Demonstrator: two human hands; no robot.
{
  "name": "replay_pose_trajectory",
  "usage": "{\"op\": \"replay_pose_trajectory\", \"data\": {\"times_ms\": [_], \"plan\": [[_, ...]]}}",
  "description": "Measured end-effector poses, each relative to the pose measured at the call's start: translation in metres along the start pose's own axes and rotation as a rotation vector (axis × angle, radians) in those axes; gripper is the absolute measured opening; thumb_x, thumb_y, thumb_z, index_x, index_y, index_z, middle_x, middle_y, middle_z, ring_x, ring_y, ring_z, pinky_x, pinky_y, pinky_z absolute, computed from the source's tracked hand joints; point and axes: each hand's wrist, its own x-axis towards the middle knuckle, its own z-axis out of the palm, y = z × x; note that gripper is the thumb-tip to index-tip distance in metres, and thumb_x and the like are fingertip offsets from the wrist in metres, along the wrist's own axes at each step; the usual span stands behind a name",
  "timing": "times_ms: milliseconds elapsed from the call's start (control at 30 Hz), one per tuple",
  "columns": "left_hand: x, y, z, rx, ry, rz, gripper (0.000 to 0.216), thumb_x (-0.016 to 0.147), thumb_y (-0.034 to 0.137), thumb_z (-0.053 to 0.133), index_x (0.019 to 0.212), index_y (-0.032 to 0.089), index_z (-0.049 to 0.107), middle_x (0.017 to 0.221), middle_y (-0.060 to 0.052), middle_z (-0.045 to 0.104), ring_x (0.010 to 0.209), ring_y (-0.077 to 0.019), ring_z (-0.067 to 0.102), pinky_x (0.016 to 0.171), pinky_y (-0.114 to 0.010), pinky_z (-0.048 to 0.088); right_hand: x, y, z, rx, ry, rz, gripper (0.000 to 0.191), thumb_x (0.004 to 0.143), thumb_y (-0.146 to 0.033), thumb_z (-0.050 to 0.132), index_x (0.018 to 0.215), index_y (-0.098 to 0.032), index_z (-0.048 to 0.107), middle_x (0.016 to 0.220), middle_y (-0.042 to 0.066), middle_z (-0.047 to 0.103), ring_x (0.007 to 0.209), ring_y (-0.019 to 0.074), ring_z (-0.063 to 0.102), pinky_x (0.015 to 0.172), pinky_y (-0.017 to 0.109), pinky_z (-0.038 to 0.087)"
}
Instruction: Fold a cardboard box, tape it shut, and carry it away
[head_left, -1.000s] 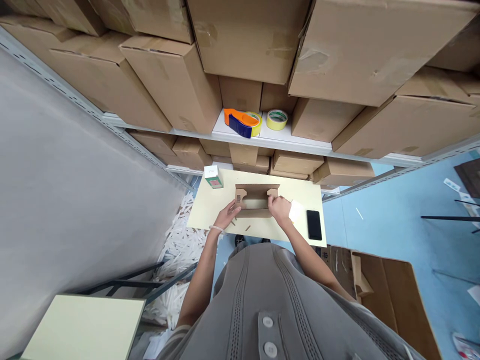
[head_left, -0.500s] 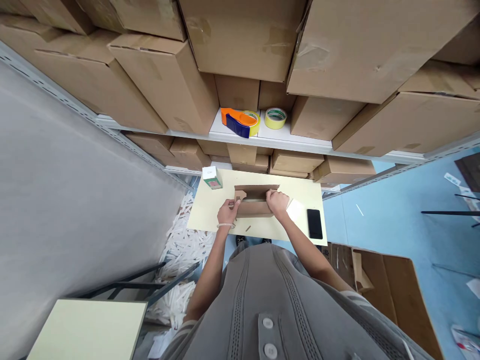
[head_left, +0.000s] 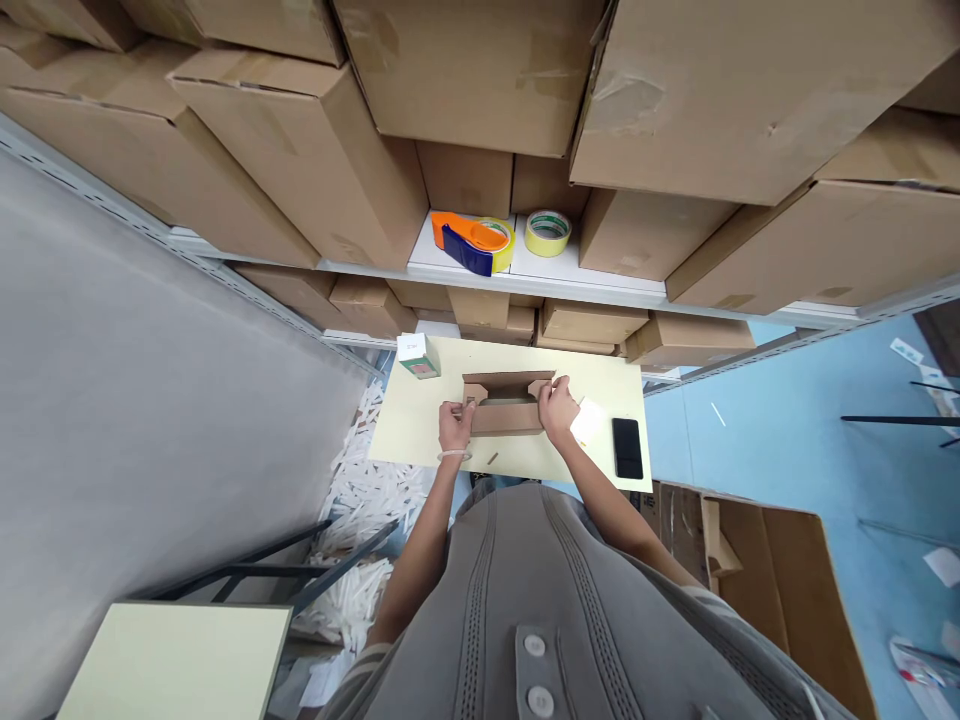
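A small open cardboard box [head_left: 508, 418] lies on the pale tabletop [head_left: 420, 425], its long walls raised and a short flap standing at each end. My left hand [head_left: 455, 426] grips the left end of the box, fingers bent over the wall there. At the opposite end my right hand [head_left: 558, 408] holds the right wall, thumb and fingers closed around its edge. White paper [head_left: 589, 420] sits beside my right hand, and a black phone [head_left: 627, 448] lies farther right. Toward the back left stands a small white and green box [head_left: 419, 356].
An orange and blue tape dispenser [head_left: 472, 243] and a tape roll [head_left: 547, 233] rest on the shelf [head_left: 585, 284] above, among stacked cartons [head_left: 472, 80]. White paper strips [head_left: 375, 440] cover the floor at left. A large open carton [head_left: 772, 580] stands at lower right.
My right hand has shifted outward along the right end, and the flap there now shows. My left hand stays at the left end, slightly lower on the wall.
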Motion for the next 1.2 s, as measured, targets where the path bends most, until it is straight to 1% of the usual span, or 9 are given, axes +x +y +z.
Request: {"op": "replay_pose_trajectory", "data": {"times_ms": [400, 533, 600, 700, 767, 833, 933, 1033, 1200], "plan": [[0.003, -0.006, 0.008, -0.030, 0.057, 0.035, 0.026, 0.079, 0.041, 0.063, 0.079, 0.022, 0.046, 0.085, -0.002, 0.053, 0.081, -0.0162, 0.056, 0.078, -0.034, 0.049, 0.001, 0.002, -0.004, 0.136, -0.027, -0.023, 0.043, 0.098, -0.045, 0.011, 0.104, -0.019, 0.045, 0.103, 0.009, 0.062, 0.083, 0.0222, 0.058, 0.067, 0.027, 0.032], [0.001, -0.005, 0.009, -0.039, 0.078, 0.030, 0.026, 0.078, 0.040, 0.064, 0.077, 0.022, 0.046, 0.082, -0.001, 0.050, 0.080, -0.0167, 0.056, 0.077, -0.035, 0.049, 0.006, -0.003, -0.016, 0.177, 0.025, -0.020, 0.050, 0.097, -0.046, 0.008, 0.109, -0.017, 0.047, 0.112, 0.013, 0.057, 0.097, 0.0237, 0.057, 0.077, 0.030, 0.037], [0.000, -0.005, 0.010, -0.041, 0.090, 0.036, 0.025, 0.079, 0.039, 0.064, 0.077, 0.022, 0.046, 0.082, -0.001, 0.050, 0.079, -0.0165, 0.055, 0.077, -0.035, 0.049, 0.010, -0.012, -0.028, 0.167, 0.077, -0.103, 0.054, 0.097, -0.048, 0.009, 0.118, -0.014, 0.046, 0.119, 0.016, 0.055, 0.105, 0.0244, 0.055, 0.085, 0.032, 0.037], [-0.001, -0.004, 0.010, -0.034, 0.097, 0.041, 0.024, 0.079, 0.038, 0.063, 0.077, 0.022, 0.046, 0.084, -0.001, 0.050, 0.080, -0.0170, 0.055, 0.077, -0.035, 0.049, 0.009, -0.029, -0.045, 0.078, 0.085, -0.452, 0.060, 0.095, -0.053, 0.021, 0.134, -0.011, 0.038, 0.133, 0.019, 0.048, 0.125, 0.0263, 0.042, 0.102, 0.038, 0.029], [-0.002, -0.003, 0.009, -0.030, 0.098, 0.040, 0.023, 0.080, 0.038, 0.063, 0.078, 0.022, 0.046, 0.085, -0.002, 0.050, 0.081, -0.0175, 0.055, 0.077, -0.035, 0.048, 0.004, -0.040, -0.050, -0.042, -0.005, -0.709, 0.069, 0.093, -0.056, 0.031, 0.143, -0.009, 0.028, 0.143, 0.019, 0.041, 0.137, 0.0271, 0.029, 0.111, 0.044, 0.018], [-0.003, -0.003, 0.009, -0.025, 0.095, 0.041, 0.023, 0.080, 0.038, 0.063, 0.079, 0.022, 0.046, 0.085, -0.002, 0.050, 0.082, -0.0179, 0.055, 0.078, -0.036, 0.048, -0.005, -0.047, -0.048, -0.192, -0.133, -0.855, 0.082, 0.088, -0.059, 0.041, 0.149, -0.010, 0.017, 0.151, 0.018, 0.030, 0.143, 0.0277, 0.017, 0.114, 0.048, 0.005], [-0.004, -0.002, 0.008, -0.018, 0.085, 0.041, 0.024, 0.080, 0.039, 0.062, 0.079, 0.023, 0.045, 0.084, -0.002, 0.050, 0.080, -0.0182, 0.055, 0.077, -0.036, 0.048, -0.019, -0.049, -0.035, -0.400, -0.252, -0.870, 0.107, 0.074, -0.060, 0.063, 0.152, -0.014, 0.006, 0.158, 0.017, 0.013, 0.146, 0.0308, 0.005, 0.114, 0.053, -0.005], [-0.006, 0.000, 0.007, -0.014, 0.089, 0.045, 0.024, 0.081, 0.039, 0.062, 0.079, 0.023, 0.044, 0.084, -0.002, 0.050, 0.081, -0.0189, 0.056, 0.077, -0.036, 0.048, -0.028, -0.045, -0.023, -0.496, -0.227, -0.852, 0.125, 0.061, -0.052, 0.078, 0.152, -0.016, 0.000, 0.158, 0.018, 0.001, 0.146, 0.0334, -0.005, 0.113, 0.055, -0.008], [-0.007, 0.004, 0.007, 0.014, 0.104, 0.058, 0.023, 0.081, 0.037, 0.061, 0.079, 0.023, 0.043, 0.085, -0.003, 0.050, 0.083, -0.0198, 0.055, 0.078, -0.037, 0.047, -0.035, -0.041, -0.019, -0.455, -0.146, -0.834, 0.125, 0.061, -0.039, 0.080, 0.152, -0.017, -0.002, 0.159, 0.016, 0.005, 0.146, 0.0315, -0.002, 0.115, 0.053, -0.004]]}}
